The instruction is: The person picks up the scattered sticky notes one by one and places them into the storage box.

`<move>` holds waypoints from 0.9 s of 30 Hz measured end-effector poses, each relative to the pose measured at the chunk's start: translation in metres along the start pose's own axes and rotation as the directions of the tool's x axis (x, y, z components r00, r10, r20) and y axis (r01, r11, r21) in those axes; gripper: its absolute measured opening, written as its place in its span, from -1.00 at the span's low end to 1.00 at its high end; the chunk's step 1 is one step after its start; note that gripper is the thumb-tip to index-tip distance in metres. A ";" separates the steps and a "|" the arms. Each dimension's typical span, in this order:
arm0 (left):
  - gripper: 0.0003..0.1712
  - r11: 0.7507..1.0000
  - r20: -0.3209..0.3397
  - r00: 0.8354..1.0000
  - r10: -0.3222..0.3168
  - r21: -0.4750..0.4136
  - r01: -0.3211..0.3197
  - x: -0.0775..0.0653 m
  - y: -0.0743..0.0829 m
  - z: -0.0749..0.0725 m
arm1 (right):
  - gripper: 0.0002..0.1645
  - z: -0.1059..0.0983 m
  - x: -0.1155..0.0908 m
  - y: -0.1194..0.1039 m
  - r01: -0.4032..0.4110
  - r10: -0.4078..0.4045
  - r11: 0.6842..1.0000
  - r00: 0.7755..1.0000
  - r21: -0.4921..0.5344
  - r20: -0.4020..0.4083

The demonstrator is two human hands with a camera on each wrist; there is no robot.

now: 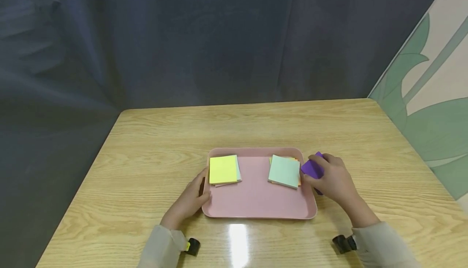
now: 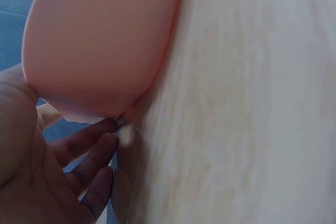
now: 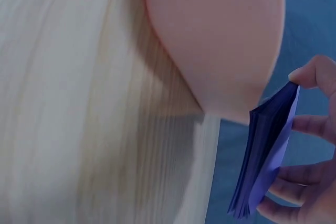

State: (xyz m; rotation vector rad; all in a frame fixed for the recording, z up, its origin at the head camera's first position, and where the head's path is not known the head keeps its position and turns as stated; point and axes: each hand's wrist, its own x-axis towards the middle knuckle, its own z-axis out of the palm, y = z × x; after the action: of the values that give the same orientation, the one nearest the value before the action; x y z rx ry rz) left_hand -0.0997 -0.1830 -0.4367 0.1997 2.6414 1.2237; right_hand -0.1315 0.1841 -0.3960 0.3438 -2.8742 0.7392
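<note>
A shallow pink tray (image 1: 256,203) lies on the wooden table, its outer wall filling the upper part of both wrist views. My left hand (image 1: 188,201) grips the tray's left edge, thumb at the rim and fingertips low by its base in the left wrist view. Beyond the tray's right side, my right hand (image 1: 332,178) holds a purple sticky note pad (image 1: 313,169) between thumb and fingers. Its sheets fan slightly in the right wrist view. Inside the tray, a yellow pad (image 1: 223,170) tops the left stack; a pale green pad (image 1: 284,171) tops the right one.
The wooden table (image 1: 157,138) extends around the tray on every side. Dark cloth (image 1: 219,36) hangs behind and to the left. A wall with painted leaves (image 1: 438,121) borders the right side.
</note>
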 end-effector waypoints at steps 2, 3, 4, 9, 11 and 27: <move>-0.20 1.000 -0.001 1.000 -0.001 0.001 0.001 0.000 0.000 0.000 | -0.36 0.003 0.003 -0.004 0.036 -0.036 0.999 0.999 0.000 0.011; -0.20 1.000 -0.001 1.000 0.000 0.003 0.000 0.000 -0.001 0.000 | -0.35 0.005 0.004 -0.006 0.052 -0.052 0.999 0.998 -0.001 0.019; -0.20 1.000 -0.001 1.000 -0.001 0.005 0.001 -0.001 0.000 0.000 | -0.34 0.007 0.006 -0.008 0.070 -0.070 0.998 0.997 -0.006 0.027; -0.21 1.000 0.001 1.000 0.001 0.006 -0.001 -0.001 -0.001 0.000 | -0.33 0.014 0.012 -0.016 0.151 -0.148 0.988 0.986 -0.038 0.074; -0.21 1.000 0.002 1.000 0.001 0.005 -0.001 -0.001 -0.001 0.000 | -0.33 0.017 0.015 -0.019 0.181 -0.177 0.982 0.980 -0.047 0.087; -0.21 1.000 0.001 1.000 -0.001 0.009 0.001 0.001 -0.001 -0.001 | -0.31 0.037 0.025 -0.027 0.351 -0.348 0.936 0.931 -0.009 0.105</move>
State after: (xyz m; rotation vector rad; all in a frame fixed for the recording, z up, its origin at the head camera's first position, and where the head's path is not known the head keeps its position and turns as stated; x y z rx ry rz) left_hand -0.1005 -0.1840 -0.4371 0.2000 2.6469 1.2109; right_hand -0.1520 0.1385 -0.4109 0.8862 -2.7926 0.6305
